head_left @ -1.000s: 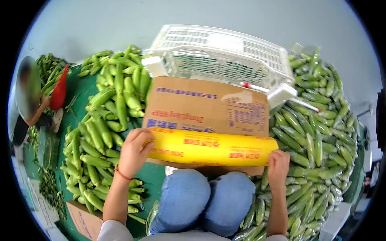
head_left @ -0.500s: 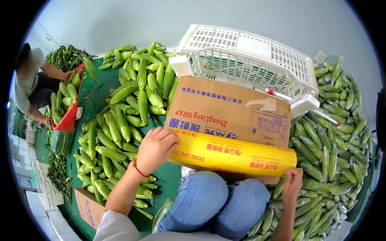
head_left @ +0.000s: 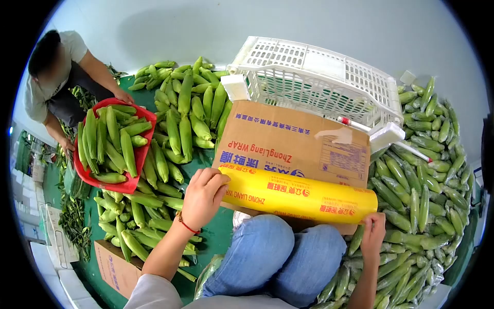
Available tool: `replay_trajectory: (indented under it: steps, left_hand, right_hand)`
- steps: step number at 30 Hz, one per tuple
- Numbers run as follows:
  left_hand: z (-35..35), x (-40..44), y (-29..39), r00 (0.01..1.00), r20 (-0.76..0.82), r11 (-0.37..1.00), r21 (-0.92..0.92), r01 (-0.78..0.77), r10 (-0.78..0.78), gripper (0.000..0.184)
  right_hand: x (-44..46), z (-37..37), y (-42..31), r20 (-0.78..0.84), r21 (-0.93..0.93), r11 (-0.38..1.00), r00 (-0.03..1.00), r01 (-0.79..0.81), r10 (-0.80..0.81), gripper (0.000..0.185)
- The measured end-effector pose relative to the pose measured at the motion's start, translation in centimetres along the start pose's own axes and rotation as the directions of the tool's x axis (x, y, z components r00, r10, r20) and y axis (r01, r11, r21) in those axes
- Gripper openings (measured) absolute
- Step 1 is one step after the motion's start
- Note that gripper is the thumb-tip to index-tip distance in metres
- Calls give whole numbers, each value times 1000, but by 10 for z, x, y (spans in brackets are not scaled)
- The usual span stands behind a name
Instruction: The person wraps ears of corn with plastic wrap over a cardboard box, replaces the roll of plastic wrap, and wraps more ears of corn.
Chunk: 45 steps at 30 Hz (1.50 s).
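A yellow roll of cling wrap (head_left: 298,194) with red print lies across the near part of a brown cardboard box (head_left: 288,139), above my knees. My left hand (head_left: 206,190) is closed round the roll's left end, a red string on its wrist. At the right end, my right hand (head_left: 373,226) grips the roll's lower corner with bent fingers. Unwrapped corn (head_left: 149,159) is heaped to the left of the box. Film-wrapped corn (head_left: 411,190) is piled to its right.
A white plastic crate (head_left: 319,77) stands behind the box, with white blocks and a red-and-white rod (head_left: 381,134) near it. At the left, another person (head_left: 72,77) holds a red basket (head_left: 146,139) of corn over the heap. A small carton (head_left: 116,268) sits lower left.
The other person has come closer and brought the red basket, full of corn, over the left heap. The view has shifted left. Both my hands keep their hold on the roll.
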State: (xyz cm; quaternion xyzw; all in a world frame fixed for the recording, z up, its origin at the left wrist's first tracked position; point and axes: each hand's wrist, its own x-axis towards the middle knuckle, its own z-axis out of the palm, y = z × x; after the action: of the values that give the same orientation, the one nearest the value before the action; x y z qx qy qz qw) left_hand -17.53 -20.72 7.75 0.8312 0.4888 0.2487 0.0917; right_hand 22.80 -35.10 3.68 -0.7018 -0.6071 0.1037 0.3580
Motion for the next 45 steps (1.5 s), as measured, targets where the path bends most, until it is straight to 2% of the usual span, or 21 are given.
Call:
replay_trajectory:
  steps: [5, 9, 10, 13, 14, 16, 19, 21, 22, 25, 26, 29, 30, 33, 37, 38, 39, 41, 42, 44, 45]
  left_hand:
    - [-8, 15, -4, 991, 131, 1000, 25, -11, 7, 10]
    - [4, 9, -11, 977, 7, 970, 118, -213, 213, 13]
    - [3, 5, -14, 965, -27, 965, 49, -258, 260, 15]
    - [8, -4, -11, 999, -3, 961, -272, 48, -50, 10]
    - [4, 3, -6, 999, -42, 933, -359, 18, -35, 5]
    - [-1, 14, 1, 993, -17, 866, -492, 90, -113, 4]
    - [-3, 29, 6, 988, -30, 783, -614, 102, -153, 6]
    - [4, 37, 0, 968, 101, 688, -686, 236, -231, 6]
    - [7, 41, -4, 941, 219, 600, -727, 333, -257, 5]
    - [8, 50, -2, 894, 445, 858, -438, 269, -53, 17]
    - [-4, 56, 7, 787, 617, 931, -288, 224, 2, 25]
    - [-5, 62, 15, 702, 690, 961, -275, 26, 179, 34]
    - [2, 62, 12, 746, 633, 953, -302, -8, 207, 28]
    - [11, 70, 6, 837, 541, 851, -473, 227, 78, 20]
    - [29, 77, 1, 943, 333, 782, -579, 229, -30, 18]
    - [30, 79, 2, 941, 338, 728, -638, 251, -28, 17]
    - [30, 82, 3, 940, 339, 671, -691, 268, -26, 16]
    - [28, 86, 3, 941, 338, 551, -778, 301, -37, 15]
    - [26, 80, -1, 954, 301, 639, -732, 235, -6, 19]
    - [16, 62, -4, 952, 304, 653, -729, 204, 42, 22]
    - [17, 52, -3, 973, 227, 665, -734, 139, 47, 16]
  right_hand:
    - [-5, 1, 3, -5, 9, 1000, 1000, -16, 16, 3]
    - [-7, 1, -2, -33, 31, 998, 998, -45, 46, 6]
    - [-10, 1, -3, -44, 46, 997, 997, -67, 69, 7]
    - [-4, 3, -4, -80, 306, 941, 981, -146, 179, 10]
    - [2, 5, -2, -76, 387, 908, 975, -163, 207, 10]
    - [13, 6, -3, -101, 506, 854, 974, -125, 202, 8]
    - [25, 9, -10, -72, 672, 730, 969, -126, 234, 6]
    - [29, 10, -9, -17, 726, 660, 956, -191, 294, 4]
    - [29, 10, -7, 28, 662, 705, 948, -255, 316, 5]
    - [36, 6, -16, 132, 234, 945, 970, -230, 204, 11]
    - [45, -6, -49, 248, 95, 959, 939, -268, 238, 18]
    - [54, -1, -47, 327, -137, 980, 940, 143, -91, 23]
    - [60, 0, -45, 368, -98, 984, 924, 147, -101, 27]
    - [80, -3, -51, 363, 52, 997, 931, -61, 38, 30]
    - [96, 13, -41, 238, 174, 968, 961, -182, 138, 28]
    - [101, 16, -40, 222, 198, 962, 965, -187, 142, 27]
    - [107, 19, -41, 203, 225, 956, 969, -187, 142, 27]
    - [109, 15, -41, 127, 150, 986, 990, -78, 59, 26]
    - [106, 15, -42, 107, 130, 991, 994, -20, 6, 26]
    - [98, 8, -42, 123, 130, 988, 988, 82, -98, 26]
    - [93, 6, -40, 161, 120, 989, 981, 91, -109, 24]
